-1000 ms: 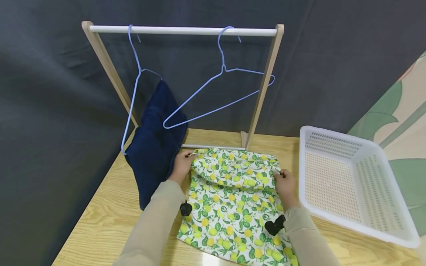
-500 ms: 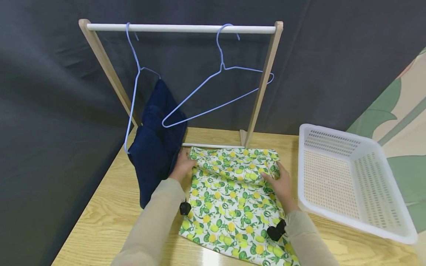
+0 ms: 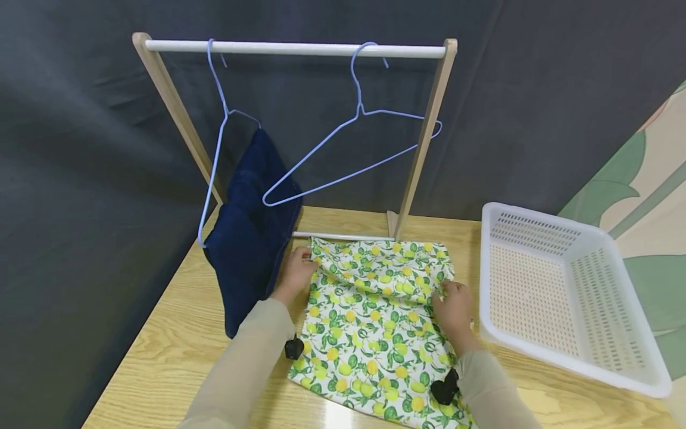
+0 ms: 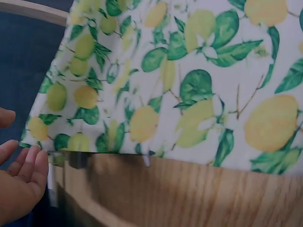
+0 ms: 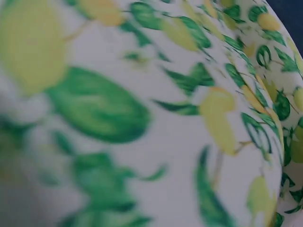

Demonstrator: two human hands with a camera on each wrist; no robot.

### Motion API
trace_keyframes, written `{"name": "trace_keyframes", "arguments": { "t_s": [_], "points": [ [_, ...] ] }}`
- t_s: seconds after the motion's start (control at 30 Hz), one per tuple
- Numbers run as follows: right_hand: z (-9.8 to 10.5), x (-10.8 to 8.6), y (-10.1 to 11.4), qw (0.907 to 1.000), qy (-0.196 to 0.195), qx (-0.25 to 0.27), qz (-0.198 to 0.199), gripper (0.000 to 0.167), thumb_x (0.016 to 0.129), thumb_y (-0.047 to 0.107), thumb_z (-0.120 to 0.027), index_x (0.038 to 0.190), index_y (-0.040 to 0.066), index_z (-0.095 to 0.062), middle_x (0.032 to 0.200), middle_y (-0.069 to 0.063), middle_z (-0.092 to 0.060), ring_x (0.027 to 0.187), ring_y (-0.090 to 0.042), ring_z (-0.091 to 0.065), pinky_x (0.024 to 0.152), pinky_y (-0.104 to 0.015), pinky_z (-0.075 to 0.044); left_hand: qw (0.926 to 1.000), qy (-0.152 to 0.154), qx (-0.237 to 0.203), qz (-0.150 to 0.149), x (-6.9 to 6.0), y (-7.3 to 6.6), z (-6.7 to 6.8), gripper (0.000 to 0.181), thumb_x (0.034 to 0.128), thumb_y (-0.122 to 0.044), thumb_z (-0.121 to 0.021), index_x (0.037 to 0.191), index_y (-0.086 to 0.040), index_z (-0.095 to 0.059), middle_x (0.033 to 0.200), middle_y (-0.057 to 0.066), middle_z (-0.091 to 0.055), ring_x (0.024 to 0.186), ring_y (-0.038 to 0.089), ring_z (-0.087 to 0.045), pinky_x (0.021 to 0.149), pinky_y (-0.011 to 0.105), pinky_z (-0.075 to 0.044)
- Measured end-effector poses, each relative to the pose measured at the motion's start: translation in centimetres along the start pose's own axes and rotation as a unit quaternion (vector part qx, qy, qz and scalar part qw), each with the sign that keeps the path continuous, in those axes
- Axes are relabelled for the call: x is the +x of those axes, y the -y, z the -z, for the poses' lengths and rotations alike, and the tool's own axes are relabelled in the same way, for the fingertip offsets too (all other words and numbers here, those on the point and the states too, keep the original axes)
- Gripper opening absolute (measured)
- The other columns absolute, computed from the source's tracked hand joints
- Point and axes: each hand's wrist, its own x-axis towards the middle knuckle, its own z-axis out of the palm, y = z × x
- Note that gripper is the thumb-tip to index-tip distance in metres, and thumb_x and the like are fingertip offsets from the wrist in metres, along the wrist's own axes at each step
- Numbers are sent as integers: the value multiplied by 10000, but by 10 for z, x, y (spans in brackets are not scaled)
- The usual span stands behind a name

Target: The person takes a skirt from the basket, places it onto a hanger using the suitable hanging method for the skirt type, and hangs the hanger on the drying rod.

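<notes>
A white lemon-print cloth [image 3: 370, 333] with green leaves lies on the table, its far part folded in a loose band; its exact kind cannot be told. At its far left edge is my left hand [image 3: 296, 274]. The left wrist view shows the thumb apart from the fingers [image 4: 35, 165], which touch the cloth's corner [image 4: 42, 127]. My right hand [image 3: 452, 307] pinches the cloth at its right side, near the fold, with curled fingers. In the right wrist view, cloth [image 5: 142, 94] fills the picture and the hand is hidden.
A rack with a white rail [image 3: 289, 49] stands behind. From it hang a bare blue hanger [image 3: 348, 177] and another hanger [image 3: 217, 155] bearing a dark denim garment [image 3: 249, 238], close to my left arm. A white plastic basket [image 3: 485, 268] stands at right.
Both hands have loosened from the cloth's upper edges and shifted slightly. My right fingers spread over the fold, then curled in at the side. The folded band lies a little flatter.
</notes>
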Motion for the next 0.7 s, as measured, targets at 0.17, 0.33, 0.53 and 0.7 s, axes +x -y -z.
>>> {"name": "trace_keyframes", "arguments": {
  "t_s": [0.17,0.33,0.53,0.7],
  "points": [
    [-3,-15,2,9965,-155,-385,724,353,802,64,-560,1097,-111,-474,1157,-326,-353,1051,-463,-317,843,-544,-299,9981,-99,-519,-311,-6,-11,13,375,824,-55,-488,1169,71,-413,1176,242,-431,1073,341,-433,853,398,-377],
    [-6,-30,2,9939,38,-410,1023,360,782,52,-583,1086,-112,-484,1132,-301,-397,1047,-441,-343,841,-529,-316,9928,-491,-949,-543,-12,-28,34,320,833,-15,-445,1140,67,-411,1154,225,-436,1052,316,-442,856,378,-372],
    [-11,-46,11,9872,104,-535,1500,363,773,57,-607,1086,-86,-493,1116,-264,-432,1033,-400,-369,823,-513,-332,9858,-922,-1192,-734,-22,-54,56,385,852,-45,-463,1210,37,-350,1195,204,-412,1080,291,-418,880,356,-354],
    [-17,-58,23,9807,272,-566,1852,390,762,54,-622,1106,-75,-493,1132,-253,-431,1051,-394,-369,832,-505,-340,9845,-947,-1226,-821,-31,-69,71,530,853,-94,-485,1318,-19,-241,1293,156,-345,1154,271,-347,921,343,-310]
  ]
}}
